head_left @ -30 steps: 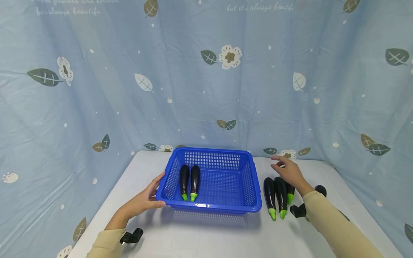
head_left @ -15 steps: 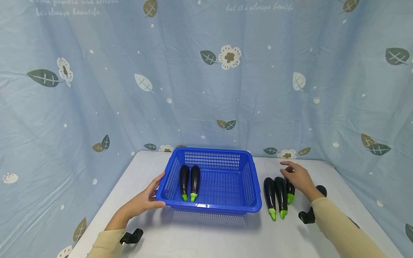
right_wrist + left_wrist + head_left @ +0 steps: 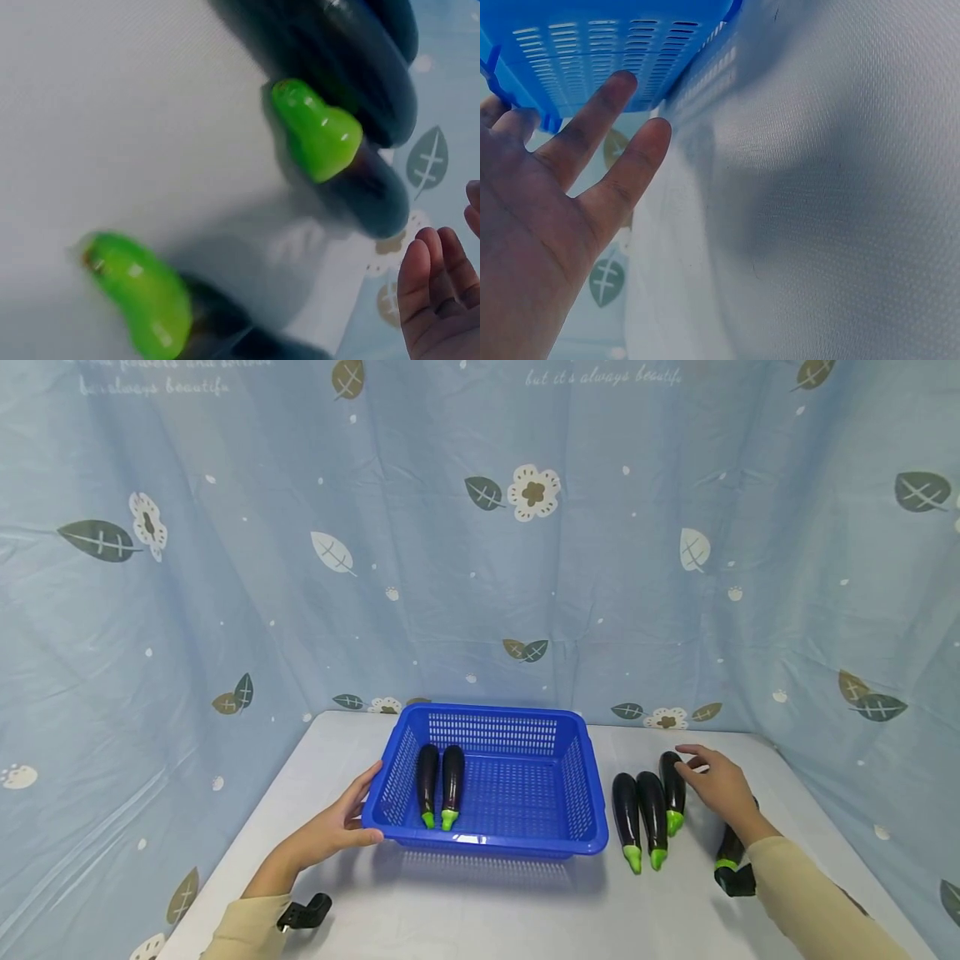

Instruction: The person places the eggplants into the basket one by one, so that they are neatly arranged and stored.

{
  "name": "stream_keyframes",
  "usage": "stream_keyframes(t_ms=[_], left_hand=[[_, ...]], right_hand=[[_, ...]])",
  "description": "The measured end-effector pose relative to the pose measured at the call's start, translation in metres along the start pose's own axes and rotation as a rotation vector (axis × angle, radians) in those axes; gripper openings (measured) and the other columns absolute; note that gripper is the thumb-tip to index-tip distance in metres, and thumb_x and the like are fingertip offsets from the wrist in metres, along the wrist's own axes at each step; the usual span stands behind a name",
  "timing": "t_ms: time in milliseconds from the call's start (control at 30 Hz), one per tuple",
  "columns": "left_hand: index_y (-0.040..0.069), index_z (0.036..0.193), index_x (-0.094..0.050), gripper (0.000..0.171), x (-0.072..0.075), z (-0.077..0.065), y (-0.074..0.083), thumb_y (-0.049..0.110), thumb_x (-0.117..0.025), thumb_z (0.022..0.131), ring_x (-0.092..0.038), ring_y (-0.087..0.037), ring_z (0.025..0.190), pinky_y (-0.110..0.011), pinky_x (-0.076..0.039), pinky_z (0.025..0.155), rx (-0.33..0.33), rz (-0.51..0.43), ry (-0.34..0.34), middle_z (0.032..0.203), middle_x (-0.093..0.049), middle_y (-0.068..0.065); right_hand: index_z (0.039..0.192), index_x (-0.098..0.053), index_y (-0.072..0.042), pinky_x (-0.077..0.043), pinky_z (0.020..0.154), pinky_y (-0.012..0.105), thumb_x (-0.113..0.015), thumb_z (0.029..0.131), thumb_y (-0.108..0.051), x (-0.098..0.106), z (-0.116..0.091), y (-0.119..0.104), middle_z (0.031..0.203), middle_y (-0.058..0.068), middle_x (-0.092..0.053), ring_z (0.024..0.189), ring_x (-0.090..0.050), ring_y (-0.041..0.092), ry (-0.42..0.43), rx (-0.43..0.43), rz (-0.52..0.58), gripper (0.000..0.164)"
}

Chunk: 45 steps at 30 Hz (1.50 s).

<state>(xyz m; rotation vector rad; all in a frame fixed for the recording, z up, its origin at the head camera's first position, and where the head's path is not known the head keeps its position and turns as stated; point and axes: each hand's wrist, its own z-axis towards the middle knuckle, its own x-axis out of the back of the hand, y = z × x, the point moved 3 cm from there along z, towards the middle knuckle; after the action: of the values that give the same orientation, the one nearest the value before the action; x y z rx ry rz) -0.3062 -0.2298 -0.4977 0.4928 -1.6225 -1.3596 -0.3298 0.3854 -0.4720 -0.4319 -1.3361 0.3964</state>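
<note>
My left hand (image 3: 330,822) rests at the left end of the blue plastic basket (image 3: 495,842), thumb near the front corner and fingers along the side. In the left wrist view, two straight fingers (image 3: 592,127) reach under the rim beside the slotted wall. Two dark eggplants (image 3: 453,781) lie side by side in the basket's left part. My right hand (image 3: 716,781) hovers with nothing in it, fingertips right at the rearmost eggplant (image 3: 672,785) on the table. Two other eggplants (image 3: 651,814) lie just left of that one.
Another eggplant (image 3: 729,847) lies partly hidden behind my right wrist; its green stem end (image 3: 142,292) shows in the right wrist view. A blue patterned curtain (image 3: 570,568) hangs behind and beside the white table (image 3: 480,910). Black wrist cameras (image 3: 306,912) stick out from both wrists.
My right hand has moved rightward and slightly toward me, uncovering the rearmost eggplant of the group. My left hand and the basket have stayed in place.
</note>
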Motion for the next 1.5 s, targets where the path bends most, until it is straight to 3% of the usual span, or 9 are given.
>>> stream_keyframes(t_ms=[467, 667, 1033, 1333, 1500], left_hand=[[0.026, 0.165, -0.001, 0.101, 0.0, 0.0, 0.001, 0.018, -0.073, 0.094, -0.032, -0.05, 0.144, -0.022, -0.042, 0.102, -0.002, -0.012, -0.008, 0.168, -0.008, -0.022], [0.026, 0.165, -0.001, 0.102, 0.0, -0.001, 0.002, 0.02, -0.073, 0.094, -0.032, -0.05, 0.144, -0.022, -0.041, 0.101, 0.005, -0.007, -0.002, 0.168, -0.007, -0.023], [0.025, 0.165, 0.0, 0.102, 0.0, -0.001, 0.004, 0.018, -0.073, 0.094, -0.032, -0.051, 0.144, -0.021, -0.042, 0.101, -0.005, -0.003, -0.009, 0.168, -0.006, -0.023], [0.026, 0.165, 0.0, 0.101, 0.0, 0.0, 0.003, 0.018, -0.073, 0.095, -0.032, -0.05, 0.144, -0.021, -0.042, 0.101, -0.002, -0.003, -0.013, 0.168, -0.006, -0.022], [0.025, 0.165, -0.001, 0.101, 0.0, 0.0, 0.003, 0.017, -0.073, 0.095, -0.031, -0.05, 0.145, -0.022, -0.042, 0.102, -0.003, -0.009, -0.011, 0.168, -0.006, -0.022]], right_hand=[[0.135, -0.056, 0.003, -0.052, 0.074, 0.053, -0.062, 0.1, -0.021, 0.011, -0.016, 0.028, 0.109, 0.028, -0.064, 0.098, -0.061, 0.045, 0.042, -0.083, -0.043, 0.044], [0.135, -0.056, 0.003, -0.052, 0.076, 0.054, -0.062, 0.1, -0.024, 0.016, -0.022, 0.035, 0.116, 0.03, -0.063, 0.1, -0.061, 0.046, 0.072, -0.107, -0.053, 0.045], [0.133, -0.055, 0.008, -0.049, 0.08, 0.062, -0.061, 0.098, -0.024, 0.022, -0.039, 0.053, 0.128, 0.04, -0.045, 0.111, -0.051, 0.057, 0.133, -0.197, -0.041, 0.048], [0.143, -0.046, 0.007, -0.045, 0.088, 0.067, -0.059, 0.099, -0.037, 0.027, -0.043, 0.071, 0.142, 0.045, -0.037, 0.12, -0.045, 0.063, 0.01, -0.304, -0.05, 0.063], [0.145, -0.041, 0.008, -0.053, 0.082, 0.058, -0.06, 0.098, -0.042, 0.025, -0.046, 0.077, 0.144, 0.046, -0.032, 0.114, -0.051, 0.06, -0.066, -0.324, -0.026, 0.071]])
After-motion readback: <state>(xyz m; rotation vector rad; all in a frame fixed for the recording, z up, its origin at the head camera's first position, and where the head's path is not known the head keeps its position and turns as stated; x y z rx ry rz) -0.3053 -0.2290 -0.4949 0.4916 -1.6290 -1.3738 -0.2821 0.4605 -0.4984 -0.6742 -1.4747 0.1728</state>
